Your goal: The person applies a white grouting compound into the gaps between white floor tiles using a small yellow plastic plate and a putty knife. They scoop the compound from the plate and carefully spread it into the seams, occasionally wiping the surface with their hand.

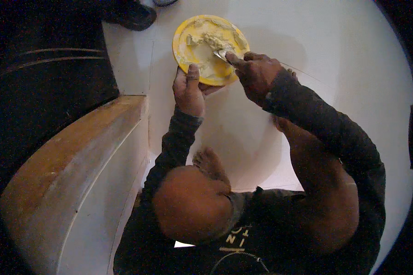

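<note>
A round yellow plate [181,39] is held over the floor, tilted a little. Thick pale cream paste [213,41] is smeared across it, heaped toward the middle and far side. My left hand [189,89] grips the plate's near left rim, thumb on top and fingers underneath. In my right hand [259,75] is a putty knife [221,54], its handle mostly hidden by the fingers. The pale metal blade touches the paste right of the plate's middle, with the index finger stretched along the tool.
Light floor tiles [316,36] with thin joints lie beneath. To the left runs a raised ledge with a worn brown top [73,142] and pale side, beside a dark area. A dark object [135,18] stands at the far left. My bent knees and bare foot [211,165] are close below.
</note>
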### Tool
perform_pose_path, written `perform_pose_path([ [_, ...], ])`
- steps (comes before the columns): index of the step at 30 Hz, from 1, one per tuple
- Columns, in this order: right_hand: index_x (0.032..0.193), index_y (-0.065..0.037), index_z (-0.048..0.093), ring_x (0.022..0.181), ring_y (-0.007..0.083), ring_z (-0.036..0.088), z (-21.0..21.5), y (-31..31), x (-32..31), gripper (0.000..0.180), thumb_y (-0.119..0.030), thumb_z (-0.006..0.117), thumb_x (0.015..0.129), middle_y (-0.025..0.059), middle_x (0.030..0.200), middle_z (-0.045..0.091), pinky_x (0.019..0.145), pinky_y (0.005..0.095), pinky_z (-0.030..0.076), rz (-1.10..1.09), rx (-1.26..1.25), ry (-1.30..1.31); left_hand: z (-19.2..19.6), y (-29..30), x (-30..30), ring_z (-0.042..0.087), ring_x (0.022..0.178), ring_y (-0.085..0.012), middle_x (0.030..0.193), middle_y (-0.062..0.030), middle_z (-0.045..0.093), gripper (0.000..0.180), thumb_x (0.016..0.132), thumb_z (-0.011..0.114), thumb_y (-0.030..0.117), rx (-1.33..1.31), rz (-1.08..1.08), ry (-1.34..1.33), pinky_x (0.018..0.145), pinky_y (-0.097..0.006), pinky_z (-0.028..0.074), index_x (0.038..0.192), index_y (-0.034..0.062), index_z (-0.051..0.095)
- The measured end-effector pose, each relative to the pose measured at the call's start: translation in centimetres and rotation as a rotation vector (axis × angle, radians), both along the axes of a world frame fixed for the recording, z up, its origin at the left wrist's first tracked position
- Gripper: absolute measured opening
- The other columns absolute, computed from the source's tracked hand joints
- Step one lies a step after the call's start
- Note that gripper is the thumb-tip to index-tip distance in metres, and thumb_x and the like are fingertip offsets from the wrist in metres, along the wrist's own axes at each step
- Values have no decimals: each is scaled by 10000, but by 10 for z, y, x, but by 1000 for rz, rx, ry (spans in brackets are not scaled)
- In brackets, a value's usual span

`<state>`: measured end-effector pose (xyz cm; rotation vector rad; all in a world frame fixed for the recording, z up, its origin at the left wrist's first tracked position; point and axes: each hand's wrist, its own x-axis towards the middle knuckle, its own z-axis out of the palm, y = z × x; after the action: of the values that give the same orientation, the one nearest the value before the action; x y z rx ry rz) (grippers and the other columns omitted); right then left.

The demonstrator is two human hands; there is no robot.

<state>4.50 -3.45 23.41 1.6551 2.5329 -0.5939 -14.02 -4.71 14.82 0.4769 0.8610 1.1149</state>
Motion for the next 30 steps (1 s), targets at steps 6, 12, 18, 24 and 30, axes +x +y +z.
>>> perform_pose_path([
  [6, 1137, -3, 569, 614, 397, 615, -5, -28, -36, 238, -114, 539, 929, 176, 683, 604, 550, 467, 518, -74, -79, -94, -21, -16, 4, 671, 1028, -331, 1238, -205, 576, 505, 1025, 475, 363, 113, -19, -9, 792, -465, 627, 1359, -5, 381],
  [12, 1089, -15, 621, 498, 223, 595, 22, -36, -5, 228, -183, 600, 936, 82, 668, 595, 430, 331, 479, -460, -461, 359, -18, -33, 18, 700, 949, -330, 1191, -204, 611, 501, 1019, 483, 350, 100, 70, 9, 740, -441, 636, 1369, 3, 388],
  [18, 1128, 6, 649, 448, 108, 557, 15, -42, 62, 265, -190, 617, 953, 51, 727, 607, 377, 231, 436, -803, -927, 978, -52, -34, 3, 655, 1062, -345, 1253, -215, 559, 502, 1023, 471, 348, 38, -65, 97, 797, -469, 621, 1362, -13, 385],
  [24, 1091, -28, 666, 452, 112, 562, -98, -61, 134, 270, -263, 618, 967, 34, 740, 630, 381, 267, 448, -924, -606, 1151, -132, -48, -28, 610, 1115, -264, 1256, -182, 583, 518, 1026, 480, 375, 128, 58, 562, 944, -380, 510, 1340, -37, 465],
  [30, 1255, -88, 637, 680, 281, 672, -192, -28, 147, 342, -257, 572, 965, 95, 841, 684, 579, 394, 542, -740, 55, 326, -161, -48, -36, 562, 1169, -269, 1269, -196, 577, 560, 1042, 430, 389, 141, 87, 822, 1008, -383, 433, 1370, -65, 445],
])
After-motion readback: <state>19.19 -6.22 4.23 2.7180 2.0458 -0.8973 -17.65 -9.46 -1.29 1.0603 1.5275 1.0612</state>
